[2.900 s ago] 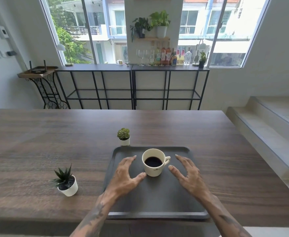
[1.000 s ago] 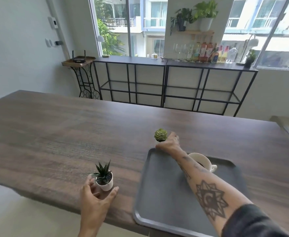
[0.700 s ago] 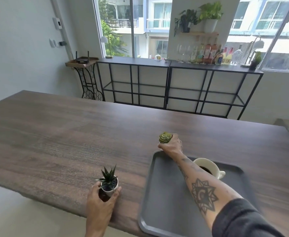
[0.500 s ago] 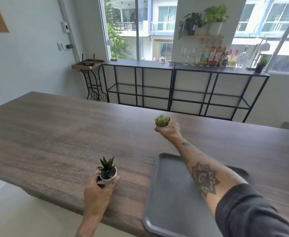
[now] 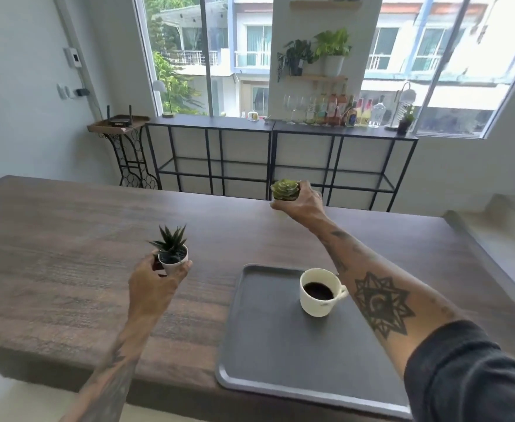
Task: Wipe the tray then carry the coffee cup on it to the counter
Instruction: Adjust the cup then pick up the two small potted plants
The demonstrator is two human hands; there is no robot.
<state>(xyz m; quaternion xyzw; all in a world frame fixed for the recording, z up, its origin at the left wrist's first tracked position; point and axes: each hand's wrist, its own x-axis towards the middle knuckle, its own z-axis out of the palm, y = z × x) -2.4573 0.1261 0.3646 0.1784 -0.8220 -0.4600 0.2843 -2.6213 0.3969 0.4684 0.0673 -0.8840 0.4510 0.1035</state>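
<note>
A dark grey tray (image 5: pixel 268 354) lies on the wooden table (image 5: pixel 67 257) near its front edge. A white cup of black coffee (image 5: pixel 318 292) stands on the tray's far right part, handle to the right. My left hand (image 5: pixel 155 280) grips a small white pot with a spiky succulent (image 5: pixel 171 249), held above the table left of the tray. My right hand (image 5: pixel 303 204) reaches beyond the tray and holds a small pot with a round green succulent (image 5: pixel 284 190), lifted near the table's far edge.
Behind the table stand two black metal console shelves (image 5: pixel 280 153) with glasses and bottles (image 5: pixel 329 109) on top. A small iron side table with a router (image 5: pixel 119 123) is at the left wall. Pale steps (image 5: pixel 499 214) rise at the right.
Both hands have taken hold of the succulent pots and lifted them off the table, carrying them away from the tray. My view has shifted, so the cup shows again beside my right forearm.
</note>
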